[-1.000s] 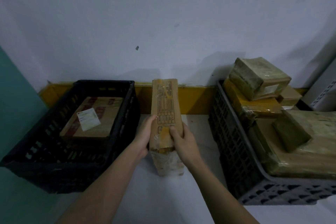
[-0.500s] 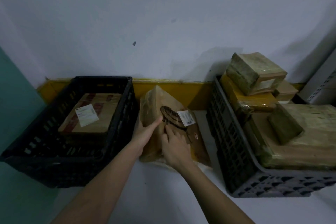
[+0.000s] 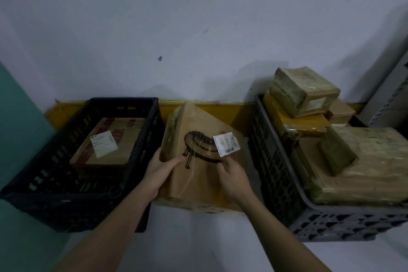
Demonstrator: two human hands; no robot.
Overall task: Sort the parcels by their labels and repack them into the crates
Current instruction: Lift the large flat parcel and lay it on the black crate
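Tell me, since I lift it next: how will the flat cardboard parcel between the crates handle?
The flat cardboard parcel looks stiff and board-like. Its glossy plastic wrap may be slippery. Wide and thin, it probably tips over on edge; the left hand and right hand both steady it.

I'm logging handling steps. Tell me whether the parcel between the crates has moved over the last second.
Yes. The parcel stood narrow-side up against the yellow ledge; now its broad printed face with the label is up, between the black crate and grey crate.

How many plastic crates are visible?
2: black plastic crate left of the hand-held brown cardboard parcel; grey plastic crate to its right, piled with parcels.
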